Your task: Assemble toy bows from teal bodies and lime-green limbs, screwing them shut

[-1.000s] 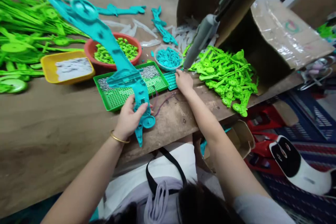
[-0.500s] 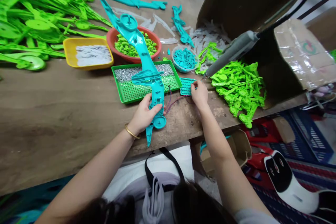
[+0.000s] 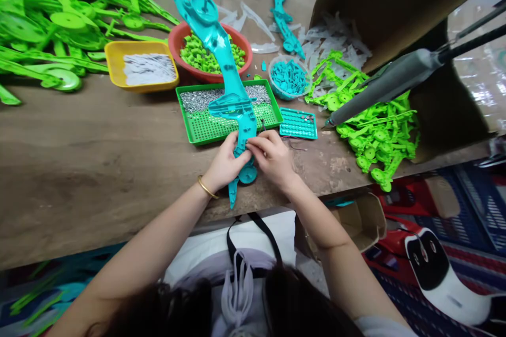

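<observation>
A long teal plastic shell (image 3: 232,75), shaped like half of a toy bow with round wheel forms, slants across the green perforated tray (image 3: 200,136). My left hand (image 3: 224,164) is closed around its lower part, thumb on top. At the same spot my right hand (image 3: 274,160) pinches its fingertips against the shell; whatever they hold is too small or hidden to make out. Thin dark wires (image 3: 294,145) trail out beside the right hand. Just beyond lies a small ridged teal tray (image 3: 298,131) with a few tiny round pieces on it.
A grey electric screwdriver (image 3: 387,84) hangs at the right over lime-green parts (image 3: 375,137). Behind stand a red bowl (image 3: 174,45), a yellow tray (image 3: 114,79) and a clear tub of teal pieces (image 3: 290,78). Lime-green parts (image 3: 59,21) heap at left; a cardboard box (image 3: 427,89) stands right.
My right hand has moved left from the small teal tray to the shell beside my left hand. My left hand still holds the shell. The view has shifted slightly.
</observation>
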`<state>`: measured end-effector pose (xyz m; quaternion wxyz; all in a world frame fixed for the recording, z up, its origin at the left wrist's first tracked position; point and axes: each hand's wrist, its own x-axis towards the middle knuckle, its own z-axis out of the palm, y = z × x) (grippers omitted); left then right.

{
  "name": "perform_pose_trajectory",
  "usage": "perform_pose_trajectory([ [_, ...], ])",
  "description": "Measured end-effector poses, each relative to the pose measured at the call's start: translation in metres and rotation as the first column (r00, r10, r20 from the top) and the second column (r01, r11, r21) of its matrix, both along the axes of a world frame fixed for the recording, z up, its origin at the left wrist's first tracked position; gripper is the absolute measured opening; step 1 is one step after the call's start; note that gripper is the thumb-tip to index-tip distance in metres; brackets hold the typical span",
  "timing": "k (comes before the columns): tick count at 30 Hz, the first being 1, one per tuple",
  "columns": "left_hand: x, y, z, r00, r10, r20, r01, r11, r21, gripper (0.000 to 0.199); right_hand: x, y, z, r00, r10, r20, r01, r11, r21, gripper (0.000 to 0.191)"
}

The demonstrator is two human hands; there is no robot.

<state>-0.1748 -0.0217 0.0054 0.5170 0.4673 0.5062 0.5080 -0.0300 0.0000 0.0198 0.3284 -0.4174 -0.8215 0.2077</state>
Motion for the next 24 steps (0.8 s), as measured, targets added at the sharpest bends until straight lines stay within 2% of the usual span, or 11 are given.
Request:
perform_pose_trajectory([
  [2, 0.001, -0.001, 0.0, 0.999, 0.008, 0.052, -0.006, 0.999, -0.043, 0.042, 0.01, 0.013, -0.004, 0.999, 0.001, 0.05, -0.002, 1.0, 0.028, 0.027],
  [3, 0.002, -0.002, 0.0, 0.996, 0.001, 0.09, 0.006, 0.997, -0.081, 0.043, 0.018, 0.025, -0.005, 0.997, -0.056, 0.062, 0.053, 0.998, 0.036, 0.029],
  [5, 0.004, -0.004, 0.001, 0.986, -0.024, 0.166, 0.051, 0.986, -0.158, 0.047, 0.033, 0.053, -0.007, 0.949, -0.296, 0.107, 0.293, 0.955, 0.042, 0.032],
  [6, 0.005, -0.004, 0.001, 0.981, -0.033, 0.189, 0.067, 0.981, -0.181, 0.048, 0.04, 0.068, -0.008, 0.882, -0.434, 0.183, 0.435, 0.9, 0.038, 0.034],
  [7, 0.005, -0.005, 0.001, 0.979, -0.037, 0.198, 0.075, 0.979, -0.19, 0.049, 0.046, 0.083, -0.009, 0.803, -0.511, 0.306, 0.53, 0.847, 0.023, 0.036],
  [9, 0.005, -0.006, 0.001, 0.982, -0.034, 0.185, 0.069, 0.98, -0.185, 0.049, 0.052, 0.105, -0.011, 0.664, -0.543, 0.514, 0.629, 0.778, 0.01, 0.04],
  [11, 0.005, -0.005, 0.001, 0.986, -0.024, 0.166, 0.055, 0.982, -0.181, 0.049, 0.054, 0.117, -0.013, 0.607, -0.522, 0.599, 0.648, 0.762, 0.007, 0.044],
  [16, 0.004, -0.003, 0.002, 0.981, -0.008, 0.193, 0.051, 0.975, -0.215, 0.052, 0.053, 0.117, -0.019, 0.587, -0.54, 0.603, 0.649, 0.76, 0.048, 0.043],
  [21, 0.003, -0.005, 0.002, 0.983, 0.016, 0.182, 0.033, 0.965, -0.26, 0.053, 0.05, 0.111, -0.013, 0.564, -0.554, 0.612, 0.648, 0.757, 0.088, 0.037],
  [22, 0.002, -0.005, 0.001, 0.984, 0.023, 0.174, 0.023, 0.966, -0.257, 0.051, 0.049, 0.109, -0.011, 0.578, -0.561, 0.593, 0.641, 0.761, 0.095, 0.034],
  [24, 0.002, -0.004, -0.001, 0.986, 0.031, 0.164, 0.011, 0.969, -0.247, 0.047, 0.045, 0.102, -0.008, 0.678, -0.559, 0.478, 0.606, 0.793, 0.068, 0.027],
])
